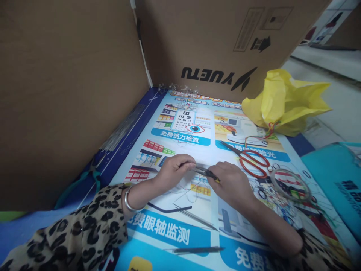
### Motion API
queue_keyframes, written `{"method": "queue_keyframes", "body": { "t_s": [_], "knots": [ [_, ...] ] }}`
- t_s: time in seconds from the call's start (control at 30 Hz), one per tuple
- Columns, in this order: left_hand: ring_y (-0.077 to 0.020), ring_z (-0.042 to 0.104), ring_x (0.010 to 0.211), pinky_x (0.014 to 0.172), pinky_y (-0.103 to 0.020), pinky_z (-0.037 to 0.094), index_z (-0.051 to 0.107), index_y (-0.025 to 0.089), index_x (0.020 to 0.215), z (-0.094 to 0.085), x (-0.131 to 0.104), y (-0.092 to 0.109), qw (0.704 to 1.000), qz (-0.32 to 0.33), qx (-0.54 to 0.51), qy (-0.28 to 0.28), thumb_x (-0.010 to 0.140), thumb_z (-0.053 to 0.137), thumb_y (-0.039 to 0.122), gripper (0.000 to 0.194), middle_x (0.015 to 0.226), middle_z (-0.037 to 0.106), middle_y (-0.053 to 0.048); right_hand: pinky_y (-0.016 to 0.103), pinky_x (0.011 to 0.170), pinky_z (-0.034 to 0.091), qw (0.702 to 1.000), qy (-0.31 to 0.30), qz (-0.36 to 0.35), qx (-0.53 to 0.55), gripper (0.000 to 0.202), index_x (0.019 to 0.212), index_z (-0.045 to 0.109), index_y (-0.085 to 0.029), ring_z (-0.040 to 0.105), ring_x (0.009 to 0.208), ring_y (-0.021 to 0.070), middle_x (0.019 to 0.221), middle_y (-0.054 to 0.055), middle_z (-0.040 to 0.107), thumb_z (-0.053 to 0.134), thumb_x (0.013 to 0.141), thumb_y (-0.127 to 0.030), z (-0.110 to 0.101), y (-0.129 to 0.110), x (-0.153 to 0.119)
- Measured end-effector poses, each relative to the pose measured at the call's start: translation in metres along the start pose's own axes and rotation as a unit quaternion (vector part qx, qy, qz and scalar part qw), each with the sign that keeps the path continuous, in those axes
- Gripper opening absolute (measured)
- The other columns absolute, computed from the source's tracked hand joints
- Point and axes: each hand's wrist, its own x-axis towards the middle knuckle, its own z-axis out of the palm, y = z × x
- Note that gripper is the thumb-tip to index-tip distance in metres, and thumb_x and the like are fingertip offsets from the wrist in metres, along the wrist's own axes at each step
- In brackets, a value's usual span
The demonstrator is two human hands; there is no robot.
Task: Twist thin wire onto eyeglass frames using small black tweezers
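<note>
My left hand (173, 169) is closed in a pinch at the jaws of small dark pliers (206, 172), apparently on a thin wire, most of it hidden by the fingers. Wrapped round the pliers' handles, which show a bit of yellow, is my right hand (232, 180). Fine wire strands (197, 188) loop below the two hands. Cut straight wires (194, 217) lie on the printed poster (180, 259) nearer to me, with a dark bundle of thin rods (199, 249) in front of them. Orange-handled scissors (254, 162) rest beyond my right hand.
Cardboard walls (70, 94) stand at the left and back. Teal-handled pliers (94, 175) and a wire bundle (124, 130) lie left. At right are a tape-like ring (308, 192), a crumpled yellow wrapper (282, 101) and a blue bag (332, 177). Bent wire pieces (188, 94) sit at the back.
</note>
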Motion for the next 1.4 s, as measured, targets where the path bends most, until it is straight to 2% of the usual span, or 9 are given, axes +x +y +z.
{"method": "queue_keyframes", "body": {
  "t_s": [0.47, 0.67, 0.83, 0.97, 1.13, 1.4],
  "knots": [
    [-0.009, 0.057, 0.071, 0.068, -0.019, 0.043, 0.063, 0.016, 0.079, -0.002, 0.001, -0.001, 0.998, 0.05, 0.012, -0.021, 0.082, 0.053, 0.021, 0.012, 0.076, 0.065, 0.0, 0.026, 0.061, 0.027, 0.999, -0.032, 0.006, 0.013, 0.027, 0.073, 0.059, -0.02, 0.053, 0.072, 0.0147, 0.071, 0.001, 0.06, 0.043, 0.084, -0.038, -0.002, -0.001, 0.0],
    [-0.0093, 0.057, 0.071, 0.068, -0.02, 0.042, 0.063, 0.016, 0.077, -0.002, 0.001, 0.0, 0.998, 0.051, 0.006, -0.02, 0.081, 0.053, 0.021, 0.012, 0.076, 0.064, -0.001, 0.025, 0.058, 0.026, 0.999, -0.035, 0.017, 0.007, 0.022, 0.073, 0.058, -0.02, 0.055, 0.07, 0.0135, 0.071, 0.0, 0.061, 0.044, 0.084, -0.034, -0.001, 0.0, -0.002],
    [-0.0086, 0.054, 0.064, 0.061, -0.019, 0.041, 0.06, 0.015, 0.078, -0.004, 0.0, 0.009, 1.0, -0.007, -0.01, -0.028, 0.082, 0.051, 0.023, 0.013, 0.07, 0.061, 0.0, 0.025, 0.06, 0.028, 1.0, -0.011, 0.017, -0.011, 0.017, 0.076, 0.059, -0.021, 0.055, 0.072, 0.0139, 0.073, 0.0, 0.062, 0.046, 0.082, -0.03, 0.001, -0.001, -0.001],
    [-0.0062, 0.048, 0.05, 0.051, -0.019, 0.039, 0.057, 0.015, 0.086, -0.005, -0.001, 0.013, 0.995, -0.058, -0.046, -0.072, 0.083, 0.047, 0.027, 0.016, 0.063, 0.056, 0.002, 0.026, 0.063, 0.028, 0.999, 0.018, 0.008, -0.037, 0.016, 0.076, 0.061, -0.021, 0.055, 0.071, 0.0143, 0.071, 0.0, 0.062, 0.047, 0.081, -0.028, 0.001, -0.001, -0.001],
    [-0.0044, 0.051, 0.047, 0.047, -0.018, 0.04, 0.048, 0.016, 0.1, -0.001, -0.003, 0.006, 0.976, -0.108, -0.144, -0.119, 0.085, 0.043, 0.031, 0.022, 0.081, 0.062, -0.002, 0.027, 0.064, 0.028, 0.997, 0.05, 0.0, -0.063, 0.016, 0.073, 0.061, -0.02, 0.053, 0.07, 0.0143, 0.069, 0.001, 0.061, 0.049, 0.08, -0.027, 0.001, 0.001, -0.002],
    [-0.0049, 0.053, 0.046, 0.045, -0.017, 0.036, 0.051, 0.013, 0.081, 0.0, -0.002, 0.003, 0.96, -0.151, -0.167, -0.167, 0.085, 0.042, 0.036, 0.024, 0.073, 0.061, -0.002, 0.028, 0.065, 0.027, 0.994, 0.074, -0.015, -0.077, 0.013, 0.074, 0.061, -0.02, 0.05, 0.069, 0.0153, 0.068, 0.0, 0.059, 0.05, 0.08, -0.025, 0.005, 0.004, -0.002]
  ]
}}
